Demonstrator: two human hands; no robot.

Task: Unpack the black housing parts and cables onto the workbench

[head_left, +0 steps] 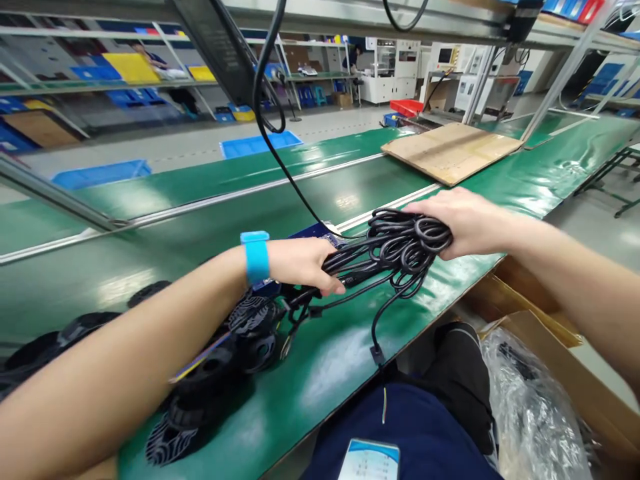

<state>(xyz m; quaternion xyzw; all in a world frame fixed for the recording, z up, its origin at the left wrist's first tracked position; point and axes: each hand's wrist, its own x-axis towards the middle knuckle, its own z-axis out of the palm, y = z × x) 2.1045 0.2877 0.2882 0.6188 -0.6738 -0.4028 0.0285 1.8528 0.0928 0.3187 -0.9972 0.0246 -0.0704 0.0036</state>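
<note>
A bundle of black cables (400, 247) stretches between my two hands above the green bench. My left hand (305, 263), with a blue band (257, 257) at the wrist, is closed around the bundle's left part. My right hand (463, 223) grips the looped right end. One cable end with a small black connector (377, 355) and thin coloured wires hangs over the bench's front edge. Black round plastic parts with wavy grilles (255, 327) lie below and left of my left hand. Partly hidden behind that hand is a blue object (310, 232).
A cardboard sheet (453, 152) lies on the green bench (325, 373) at the back right. A black cable (280, 160) hangs from the overhead frame. Below right stands a carton (575, 373) with a clear plastic bag (535, 407). Other people sit in the background.
</note>
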